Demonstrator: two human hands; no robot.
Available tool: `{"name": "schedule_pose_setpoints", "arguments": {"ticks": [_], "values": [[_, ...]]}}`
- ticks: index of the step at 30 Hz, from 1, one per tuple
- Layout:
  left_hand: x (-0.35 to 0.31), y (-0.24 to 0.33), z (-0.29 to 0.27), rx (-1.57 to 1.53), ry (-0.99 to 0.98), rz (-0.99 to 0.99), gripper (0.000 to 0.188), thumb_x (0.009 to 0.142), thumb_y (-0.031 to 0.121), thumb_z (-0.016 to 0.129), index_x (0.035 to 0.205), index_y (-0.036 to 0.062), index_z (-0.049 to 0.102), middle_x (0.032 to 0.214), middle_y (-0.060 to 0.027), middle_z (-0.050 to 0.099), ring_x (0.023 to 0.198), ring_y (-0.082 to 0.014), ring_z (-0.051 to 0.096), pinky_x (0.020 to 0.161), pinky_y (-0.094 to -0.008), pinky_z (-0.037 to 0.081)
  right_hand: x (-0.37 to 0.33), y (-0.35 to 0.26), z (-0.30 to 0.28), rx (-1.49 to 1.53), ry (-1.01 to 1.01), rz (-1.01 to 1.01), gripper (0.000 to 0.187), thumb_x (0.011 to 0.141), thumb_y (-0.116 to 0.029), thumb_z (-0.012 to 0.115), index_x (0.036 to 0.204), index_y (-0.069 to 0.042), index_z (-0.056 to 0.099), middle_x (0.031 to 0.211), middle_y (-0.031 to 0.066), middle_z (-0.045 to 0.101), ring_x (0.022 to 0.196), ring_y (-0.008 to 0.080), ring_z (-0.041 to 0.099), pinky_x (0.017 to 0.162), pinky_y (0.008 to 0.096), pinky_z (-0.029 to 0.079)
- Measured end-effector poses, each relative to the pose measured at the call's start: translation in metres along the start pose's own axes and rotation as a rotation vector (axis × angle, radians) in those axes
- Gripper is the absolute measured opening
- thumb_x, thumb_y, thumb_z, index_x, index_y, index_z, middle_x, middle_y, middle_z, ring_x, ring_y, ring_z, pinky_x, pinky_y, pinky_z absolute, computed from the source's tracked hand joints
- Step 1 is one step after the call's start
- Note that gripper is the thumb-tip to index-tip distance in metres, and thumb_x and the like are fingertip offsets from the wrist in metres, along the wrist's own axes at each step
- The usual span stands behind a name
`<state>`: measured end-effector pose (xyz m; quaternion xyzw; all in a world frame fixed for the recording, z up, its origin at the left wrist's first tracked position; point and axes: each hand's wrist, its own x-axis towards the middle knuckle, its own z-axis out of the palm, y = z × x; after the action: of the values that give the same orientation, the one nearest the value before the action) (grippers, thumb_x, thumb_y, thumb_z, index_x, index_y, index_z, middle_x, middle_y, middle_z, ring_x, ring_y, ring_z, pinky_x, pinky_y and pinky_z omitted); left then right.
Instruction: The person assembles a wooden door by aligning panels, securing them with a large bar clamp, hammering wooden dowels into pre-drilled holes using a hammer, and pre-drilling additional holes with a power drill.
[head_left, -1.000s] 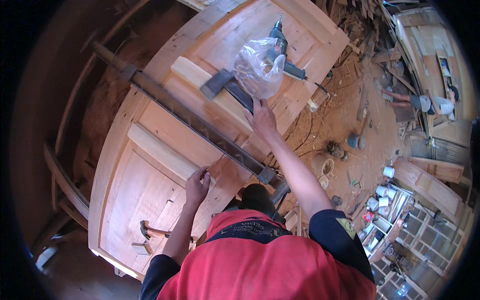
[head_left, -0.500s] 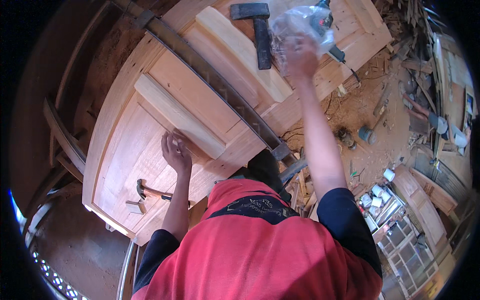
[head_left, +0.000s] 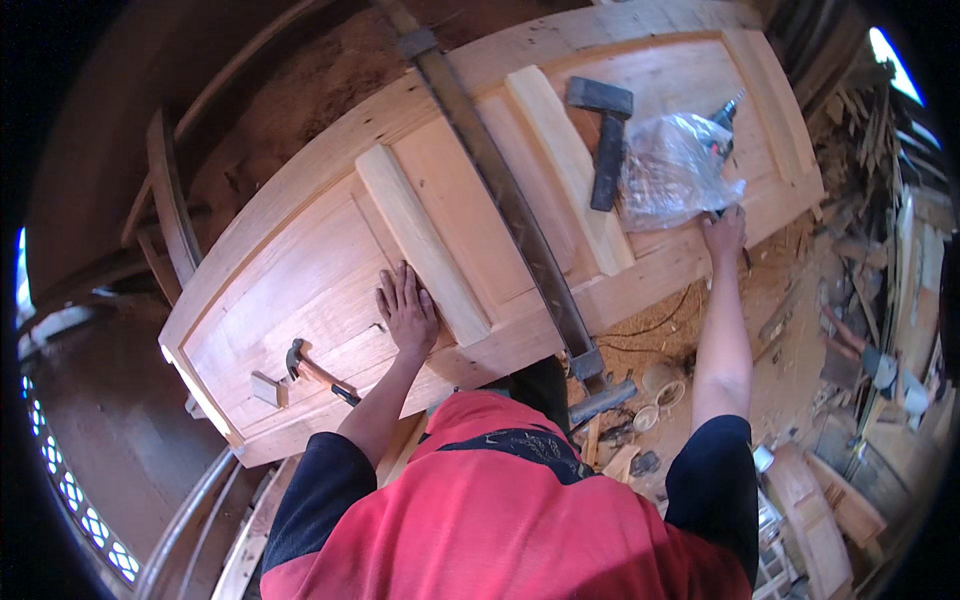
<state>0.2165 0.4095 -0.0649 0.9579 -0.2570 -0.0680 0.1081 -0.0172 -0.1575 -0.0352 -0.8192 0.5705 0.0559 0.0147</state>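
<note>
My left hand (head_left: 407,308) lies flat with fingers apart on a pale wooden door panel (head_left: 300,340), beside a raised wooden strip (head_left: 420,245). Away to the right, my right hand (head_left: 725,238) is closed at the handle end of a green power drill (head_left: 724,118). A clear plastic bag (head_left: 668,175) covers much of the drill, so its grip shows only in part. Left of the bag rests a heavy sledgehammer (head_left: 606,150) with a dark head. A claw hammer (head_left: 318,372) and a small wood block (head_left: 268,389) lie left of my left hand.
A long metal bar clamp (head_left: 500,190) crosses the door, its handle end (head_left: 600,400) overhanging the near edge. Another raised strip (head_left: 570,170) is beyond it. Scrap wood and sawdust (head_left: 660,320) cover the ground at right, where another person's arm (head_left: 845,335) shows.
My right hand has left the plastic bag and moved to the drill's handle end. The bag now drapes over the drill. My left hand has flattened onto the panel. The view has shifted.
</note>
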Motion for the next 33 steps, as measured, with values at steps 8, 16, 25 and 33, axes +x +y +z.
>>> {"name": "schedule_pose_setpoints", "arguments": {"ticks": [8,16,25,33], "values": [[-0.001,0.001,-0.004,0.012,-0.023,-0.011,0.055,0.101,0.028,0.043,0.152,0.0072,0.037,0.163,-0.0045,0.028,0.153,-0.0325,0.014,0.123,-0.0504,0.006,0.034,-0.020,-0.008,0.022,0.059,-0.398,0.045,0.079,-0.035,0.074,0.114,-0.007,0.066,0.109,0.0200,0.070,0.103,0.0404,0.066,0.084,0.0522,0.054],[-0.002,0.002,-0.003,-0.021,-0.014,-0.015,0.055,0.101,0.029,0.044,0.152,0.0096,0.037,0.163,-0.0022,0.029,0.154,-0.0299,0.013,0.124,-0.0494,0.005,-0.017,-0.068,-0.106,-0.063,0.089,-0.183,0.053,0.081,-0.033,0.072,0.130,-0.021,0.056,0.099,0.0175,0.073,0.095,0.0409,0.068,0.079,0.0523,0.053],[0.031,0.050,-0.018,-0.546,0.292,-0.030,0.044,0.096,0.022,0.058,0.136,0.0051,0.052,0.141,-0.0169,0.052,0.137,-0.0332,0.041,0.114,-0.0466,0.026,-0.169,0.001,-0.154,0.717,0.384,0.192,0.048,0.078,-0.019,0.078,0.119,-0.002,0.062,0.087,0.0114,0.068,0.077,0.0216,0.066,0.070,0.0371,0.053],[0.063,0.239,-0.095,-1.077,-0.013,0.747,0.036,0.096,0.022,0.059,0.127,0.0035,0.057,0.131,-0.0172,0.059,0.127,-0.0379,0.051,0.109,-0.0473,0.037,-0.330,0.000,-0.196,1.397,0.333,0.267,0.048,0.084,0.000,0.061,0.131,0.006,0.053,0.077,0.0042,0.058,0.063,0.0118,0.056,0.057,0.0270,0.047]]}}
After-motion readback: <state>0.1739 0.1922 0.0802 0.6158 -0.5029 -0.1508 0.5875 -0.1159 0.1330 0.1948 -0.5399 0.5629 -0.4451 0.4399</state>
